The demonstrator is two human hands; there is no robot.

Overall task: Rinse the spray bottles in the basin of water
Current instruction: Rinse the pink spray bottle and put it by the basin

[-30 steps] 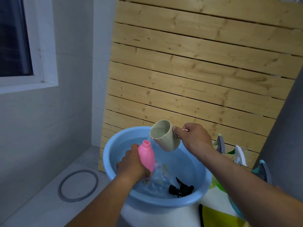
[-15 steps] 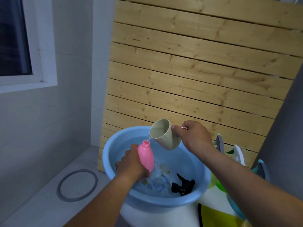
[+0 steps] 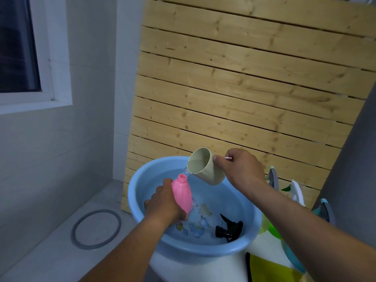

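Pink spray bottle (image 3: 181, 197), uncapped, tilted over blue basin (image 3: 240, 249), gripped round its body by left hand (image 3: 163, 204), while right hand (image 3: 241, 169) just above holds beige cup (image 3: 205, 169) pouring water into its neck; light, stiff plastic, likely wet-slippery, best held mid-body; black sprayer head (image 3: 228, 230) lies below right hand.

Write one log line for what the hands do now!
left hand: grips pink bottle | right hand: tips beige cup, water into bottle | over blue basin
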